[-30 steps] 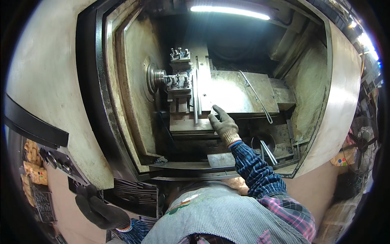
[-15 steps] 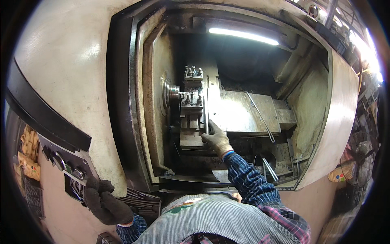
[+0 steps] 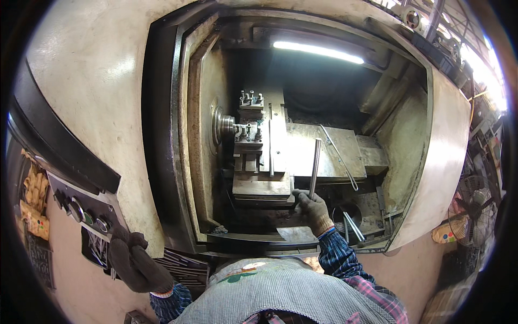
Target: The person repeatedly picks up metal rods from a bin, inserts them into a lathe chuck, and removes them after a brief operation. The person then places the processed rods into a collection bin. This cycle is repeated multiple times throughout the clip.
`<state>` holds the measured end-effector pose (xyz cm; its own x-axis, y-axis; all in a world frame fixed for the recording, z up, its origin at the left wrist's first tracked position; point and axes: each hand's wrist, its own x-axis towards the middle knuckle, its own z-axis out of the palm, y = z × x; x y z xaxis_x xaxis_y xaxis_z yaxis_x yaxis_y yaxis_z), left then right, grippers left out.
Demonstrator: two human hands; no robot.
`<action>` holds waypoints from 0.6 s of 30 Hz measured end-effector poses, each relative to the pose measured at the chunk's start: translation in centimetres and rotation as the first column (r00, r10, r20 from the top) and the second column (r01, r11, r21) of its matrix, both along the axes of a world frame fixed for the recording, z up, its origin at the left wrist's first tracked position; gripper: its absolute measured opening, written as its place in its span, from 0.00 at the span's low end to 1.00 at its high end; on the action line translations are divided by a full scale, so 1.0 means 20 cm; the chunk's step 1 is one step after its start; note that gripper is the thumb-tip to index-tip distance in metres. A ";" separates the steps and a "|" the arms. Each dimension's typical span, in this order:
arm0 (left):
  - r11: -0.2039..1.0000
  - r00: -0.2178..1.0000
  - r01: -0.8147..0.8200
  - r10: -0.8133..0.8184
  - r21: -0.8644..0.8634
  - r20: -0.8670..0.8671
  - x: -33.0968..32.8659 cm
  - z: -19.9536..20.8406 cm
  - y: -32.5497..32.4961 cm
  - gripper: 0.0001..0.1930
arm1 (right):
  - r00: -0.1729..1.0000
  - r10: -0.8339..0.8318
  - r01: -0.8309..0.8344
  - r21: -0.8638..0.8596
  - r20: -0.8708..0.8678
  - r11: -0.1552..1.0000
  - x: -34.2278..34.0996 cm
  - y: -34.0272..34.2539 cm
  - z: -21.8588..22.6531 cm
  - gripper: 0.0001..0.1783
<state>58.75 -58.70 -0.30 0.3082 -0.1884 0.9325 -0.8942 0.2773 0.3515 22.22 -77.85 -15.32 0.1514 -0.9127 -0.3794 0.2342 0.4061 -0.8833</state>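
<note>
- Fingers [image 3: 304, 198] of the gloved right hand [image 3: 313, 209] are curled round the lower end of a bare metal rod [image 3: 315, 167]; the rod stands up from the fist, its top leaning slightly right.
- Held rod: its upper part is seen against a flat metal cover [image 3: 300, 141] inside the machine, right of the second rod.
- Gloved left hand [image 3: 139, 265]: fingers stretched out, a little apart, no object visible in them; they are near the lower right corner of a dark control panel [image 3: 67, 195] with round knobs. Whether they touch it, I cannot tell.
- Sleeves: a blue patterned cuff [image 3: 341, 255] covers the right forearm, and a similar one shows behind the left glove.
- Second metal rod [image 3: 271, 154]: lies lengthwise on the slide, just right of the tool holders [image 3: 248, 132], whose bolts stand upright.
- Round steel spindle [image 3: 223, 127]: set in the left inner wall, close to the tool holders.
- Bent metal bar [image 3: 341, 159]: slants across the right part of the cover, its looped end past the front edge.
- Two bright tubes [image 3: 353, 228]: lean side by side, right of the right hand.
- Below the machine's front edge, a tray [image 3: 186, 272] holds many rods, left of the checked apron [image 3: 264, 291].
- Farther out: a lit lamp tube [image 3: 318, 52] above, a fan [image 3: 475, 208] at right.
</note>
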 end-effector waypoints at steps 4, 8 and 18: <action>1.000 0.998 -0.018 0.019 0.016 -0.052 -0.02 0.02 -0.01 0.22 | 0.975 -0.178 0.204 0.208 -0.136 0.957 -0.13 -0.07 0.00 0.15; 0.999 0.995 0.001 0.003 0.041 -0.099 -0.03 0.02 0.01 0.21 | 0.939 -0.252 0.310 0.262 -0.232 0.914 -0.24 -0.12 -0.03 0.23; 0.996 0.988 0.027 -0.014 0.086 -0.152 -0.06 0.06 0.03 0.19 | 0.954 -0.113 0.197 0.297 -0.279 0.934 -0.22 -0.03 -0.09 0.24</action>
<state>57.48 -58.19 0.92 0.4398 -0.2751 0.8549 -0.8231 0.2572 0.5062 17.80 -78.41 -17.21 -0.1222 -0.7412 -0.6600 0.1025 0.6520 -0.7512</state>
